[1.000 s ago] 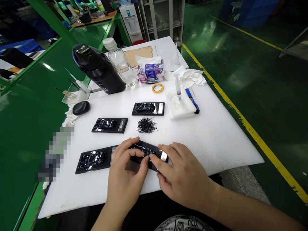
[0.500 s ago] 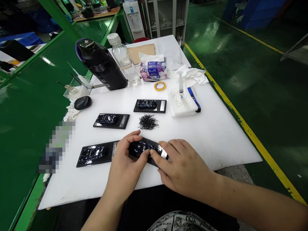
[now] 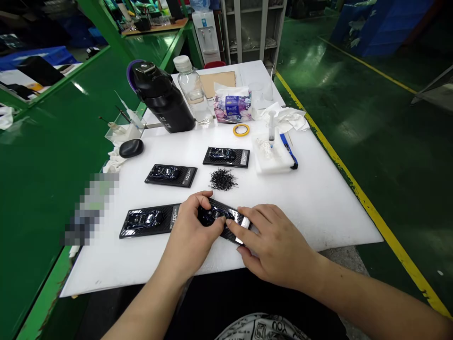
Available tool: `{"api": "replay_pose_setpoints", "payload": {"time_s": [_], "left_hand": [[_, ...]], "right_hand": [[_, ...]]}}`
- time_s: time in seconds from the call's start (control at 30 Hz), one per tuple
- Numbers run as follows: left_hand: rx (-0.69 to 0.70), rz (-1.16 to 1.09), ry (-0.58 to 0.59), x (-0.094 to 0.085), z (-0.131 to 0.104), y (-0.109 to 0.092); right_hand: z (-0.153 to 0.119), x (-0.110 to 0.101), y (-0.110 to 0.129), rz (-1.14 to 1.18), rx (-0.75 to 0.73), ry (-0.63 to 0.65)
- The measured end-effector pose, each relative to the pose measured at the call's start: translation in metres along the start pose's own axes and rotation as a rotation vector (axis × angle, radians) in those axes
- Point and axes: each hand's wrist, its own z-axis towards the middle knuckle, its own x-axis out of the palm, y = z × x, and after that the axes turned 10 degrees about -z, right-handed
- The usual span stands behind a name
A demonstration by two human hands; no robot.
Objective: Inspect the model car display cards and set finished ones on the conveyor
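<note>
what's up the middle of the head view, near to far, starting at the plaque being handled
Handled plaque, pile of black strips, farthest plaque, yellow tape roll, tissue pack, cardboard sheet.

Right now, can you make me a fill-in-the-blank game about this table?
1. The left hand and right hand touch the same black plaque, which carries a shiny little model ____.
2. Counting that one, the table holds ____ such plaques.
3. The roll of tape has the color ____.
4. The clear bottle has a ____ cap.

Missing words: car; four; yellow; white.
</note>
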Motion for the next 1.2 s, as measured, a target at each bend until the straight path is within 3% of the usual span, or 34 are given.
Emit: {"api": "replay_pose_setpoints", "payload": {"time_s": [0.1,0.27,0.33,0.6,0.87,1.07,1.2], "left_hand": [[0.119,0.044,-0.004,0.001,-0.005,0.005],[0.736,0.360,-0.044,-0.009,-0.021,0.013],[0.901,0.475,-0.009,-0.017,-0.023,0.016],[1.042,0.585,0.057,-0.030,-0.015,0.026],[0.952,0.492,0.122,-0.025,-0.014,0.018],[0.531,0.222,-0.005,-0.017,-0.011,0.005],[0.309,0.148,-0.018,-0.005,-0.007,0.004]], "right_hand": [[0.002,0.000,0.001,-0.041,-0.007,0.000],[0.004,-0.002,-0.001,-0.084,-0.046,-0.010],[0.005,-0.002,-0.003,-0.090,-0.052,-0.007],[0.004,0.000,-0.001,-0.097,-0.065,-0.027],[0.004,0.002,0.001,-0.114,-0.065,-0.043],[0.004,0.000,0.001,-0.092,-0.064,-0.023],[0.005,-0.001,-0.002,-0.074,-0.068,0.000]]}}
